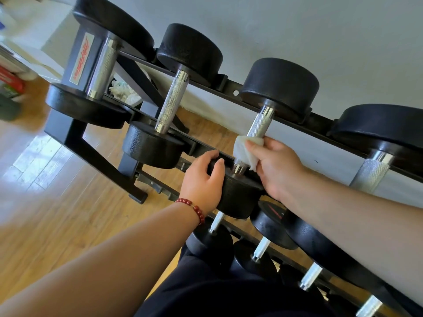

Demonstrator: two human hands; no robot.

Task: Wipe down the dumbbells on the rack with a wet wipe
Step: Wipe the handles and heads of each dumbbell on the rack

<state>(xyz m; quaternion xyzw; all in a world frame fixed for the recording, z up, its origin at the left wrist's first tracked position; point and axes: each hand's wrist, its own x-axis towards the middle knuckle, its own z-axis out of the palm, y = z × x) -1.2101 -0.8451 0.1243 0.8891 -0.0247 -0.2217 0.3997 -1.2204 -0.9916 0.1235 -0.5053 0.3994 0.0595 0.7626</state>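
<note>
Right hand (272,165): pinched a white wet wipe (242,149) around the lower end of the knurled handle (258,124).
Left hand (203,181): fingers curled over the near head's rim, apparently gripping it.
Dumbbell (279,85): third from the left on the rack (75,138), top tier, across both rails.
Bead bracelet (194,208): red, on the left wrist.
Lower tier: smaller dumbbells (270,229), partly hidden by the arms.

Pale wall (320,30) over a wooden floor (57,220).
The wall is plain grey-white; the honey-coloured planks carry a bright patch of light (39,161) at left, near blurred red and green clutter (11,84).
</note>
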